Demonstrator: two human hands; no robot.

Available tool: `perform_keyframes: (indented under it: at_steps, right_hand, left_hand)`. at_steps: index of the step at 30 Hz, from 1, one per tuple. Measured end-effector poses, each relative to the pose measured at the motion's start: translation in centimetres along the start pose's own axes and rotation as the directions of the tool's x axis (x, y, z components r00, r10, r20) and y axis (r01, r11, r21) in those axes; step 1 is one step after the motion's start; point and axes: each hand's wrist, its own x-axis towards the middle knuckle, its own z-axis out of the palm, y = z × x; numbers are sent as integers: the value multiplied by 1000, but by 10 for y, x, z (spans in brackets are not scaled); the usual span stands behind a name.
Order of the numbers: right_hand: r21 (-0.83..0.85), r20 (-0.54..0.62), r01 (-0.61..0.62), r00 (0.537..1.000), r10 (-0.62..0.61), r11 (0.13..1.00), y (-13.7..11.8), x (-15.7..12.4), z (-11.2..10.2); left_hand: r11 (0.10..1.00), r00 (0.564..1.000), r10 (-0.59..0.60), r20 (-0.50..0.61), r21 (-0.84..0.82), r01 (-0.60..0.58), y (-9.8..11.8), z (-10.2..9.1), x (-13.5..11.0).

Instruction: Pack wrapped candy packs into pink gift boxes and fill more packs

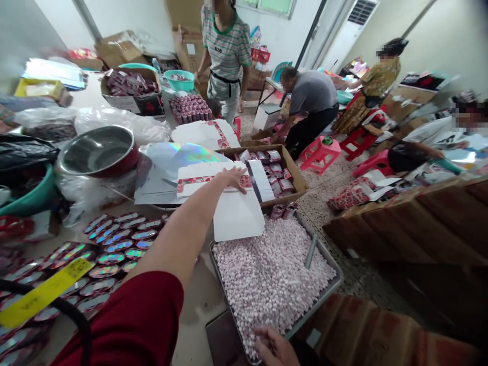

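My left hand (233,179) reaches out with fingers spread and lies on a flat white carton blank (238,216) with a red strawberry-like print. This blank lies partly over a metal tray (340,277) heaped with small pale pink-white pellets (274,269). Down at the tray's near edge is my right hand (275,346), its fingers loosely bent and apart, with nothing visible in them. A grey tube-shaped tool (311,251) rests in the pellets on the right. Two small dark-red cans (284,210) stand at the tray's far edge.
Many shiny-topped oval tins (118,246) cover the table's left. Behind are a steel bowl (99,151), more carton blanks (206,133) and a cardboard box (295,175) of small packs. Brown cartons (412,234) stand right. Several people work beyond, near a pink stool (321,152).
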Motion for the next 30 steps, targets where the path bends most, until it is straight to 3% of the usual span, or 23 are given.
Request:
perform_keyframes:
  at_steps: [4,7,10,14,17,19,20,22,23,25,26,28,30]
  right_hand:
    - [-22,11,141,990,-140,990,-3,6,20]
    - [-14,15,189,982,-189,982,-24,-3,10]
    - [165,-126,209,974,-190,964,-54,3,-28]
    - [453,-357,298,924,-135,840,-106,34,-97]
    - [405,-383,459,870,-310,790,-170,54,-129]
    - [292,-253,603,797,-548,742,-226,57,-126]
    - [229,-108,671,738,-666,705,-256,54,-118]
    - [129,267,781,566,-780,611,-312,40,-89]
    - [103,456,811,476,-752,576,-334,31,-70]
    - [36,773,821,337,-536,569,-360,13,-31]
    - [-25,879,812,296,-373,583,-362,7,-13]
    - [-168,965,790,253,-64,590,-347,-1,18]
    - [-236,968,774,243,69,588,-313,-3,42]
  left_hand:
    - [998,997,59,55,30,-61,22,9,-6]
    - [993,990,106,94,46,-111,34,16,-37]
    - [984,986,150,74,89,-157,49,24,-85]
    - [970,967,239,84,21,-241,86,22,-172]
    - [881,884,466,33,-102,-461,130,2,-260]
    - [795,801,598,-15,-111,-596,165,-18,-325]
    - [772,777,628,-36,-92,-629,182,-27,-356]
    - [770,771,633,-63,-47,-636,210,-39,-414]
    - [787,787,613,-78,-36,-616,220,-41,-440]
    - [831,830,543,-123,-62,-553,229,-34,-488]
    - [854,856,496,-145,-98,-511,228,-26,-510]
    - [900,918,357,-174,-200,-388,224,-1,-554]
    - [924,970,174,-168,-314,-220,222,29,-598]
